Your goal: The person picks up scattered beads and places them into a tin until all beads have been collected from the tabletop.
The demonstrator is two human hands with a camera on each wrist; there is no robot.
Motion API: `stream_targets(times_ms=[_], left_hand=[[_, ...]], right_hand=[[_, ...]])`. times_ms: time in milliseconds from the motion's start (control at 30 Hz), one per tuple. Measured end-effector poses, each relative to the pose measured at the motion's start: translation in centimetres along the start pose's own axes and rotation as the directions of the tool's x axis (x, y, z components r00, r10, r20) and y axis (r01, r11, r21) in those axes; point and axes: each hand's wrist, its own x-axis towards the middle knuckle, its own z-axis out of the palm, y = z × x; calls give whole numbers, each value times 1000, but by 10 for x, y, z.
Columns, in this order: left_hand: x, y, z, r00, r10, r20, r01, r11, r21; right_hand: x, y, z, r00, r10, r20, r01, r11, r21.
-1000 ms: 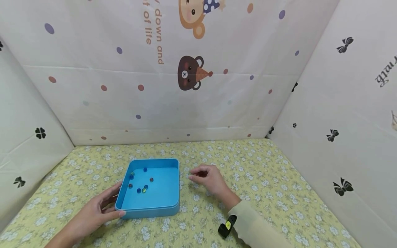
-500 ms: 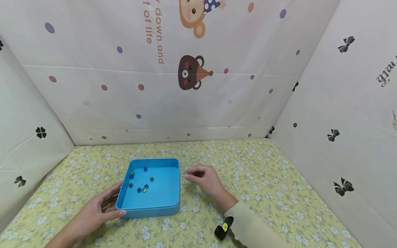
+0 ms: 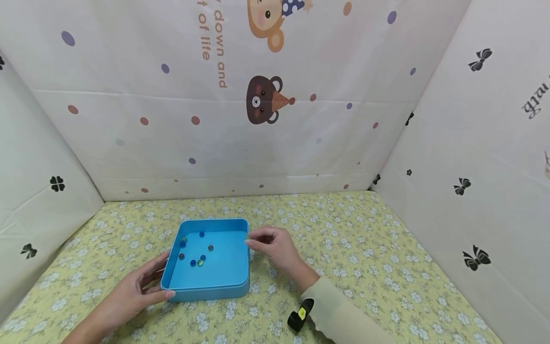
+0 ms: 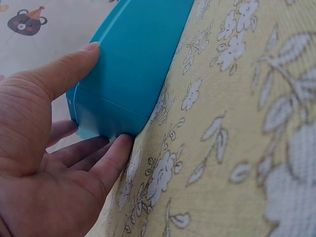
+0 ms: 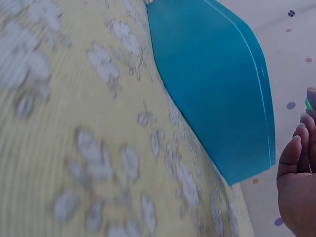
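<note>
A square blue box [image 3: 223,265] without a lid sits on the flowered cloth, holding several small glass marbles [image 3: 200,263] in blue, reddish brown and yellow-green. My left hand [image 3: 135,294] grips the box's near left corner, thumb on the near wall and fingers along the left side. In the left wrist view those fingers [image 4: 116,160] reach low around the corner. At the box's right rim is my right hand [image 3: 275,246], pinching a small green marble [image 5: 309,104] between thumb and fingertips. Most of that marble is hidden by the fingers.
A yellow cloth [image 3: 343,248] with white flowers covers the table. White printed sheets form a back wall [image 3: 232,143] and two side walls around it. A black strap [image 3: 299,315] with a yellow mark is worn at the right wrist.
My right hand has moved left across the cloth to the box's right rim, carrying the marble. The left hand and the box have stayed in place.
</note>
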Motion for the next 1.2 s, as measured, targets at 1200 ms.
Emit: stream_targets(times_ms=[1200], left_hand=[[1, -2, -1, 1000, -12, 17, 13, 999, -33]], right_hand=[[37, -30, 49, 994, 82, 66, -65, 972, -228]])
